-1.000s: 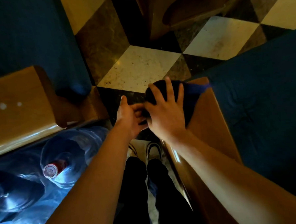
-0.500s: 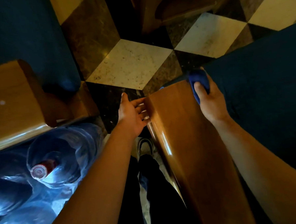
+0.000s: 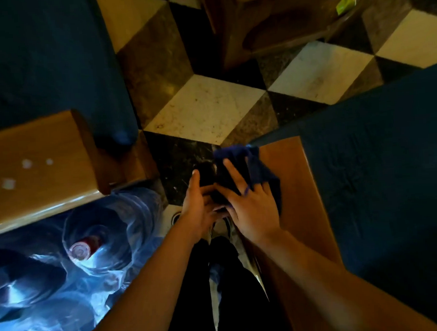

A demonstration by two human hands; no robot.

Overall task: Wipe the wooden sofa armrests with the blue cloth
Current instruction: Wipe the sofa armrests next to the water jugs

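So, nearest the camera, the right hand (image 3: 250,209) was laid flat on the blue cloth (image 3: 257,171), fingers spread and straight, pressing it over the front left corner of the wooden armrest (image 3: 297,186). Half a second earlier that cloth was bunched up at the armrest's far right edge, by the dark cushion (image 3: 377,169), so a full pass across the front end looks to have been made. Just left of the armrest, the left hand (image 3: 196,204) was held against its side face, fingers straight, nothing gripped. Further left of the armrest, water jugs (image 3: 89,238) were stacked on the floor, and past those a second armrest (image 3: 35,162) was seen, pale specks on top, probably not wiped yet. Beyond the armrest, checkered tile (image 3: 204,108).
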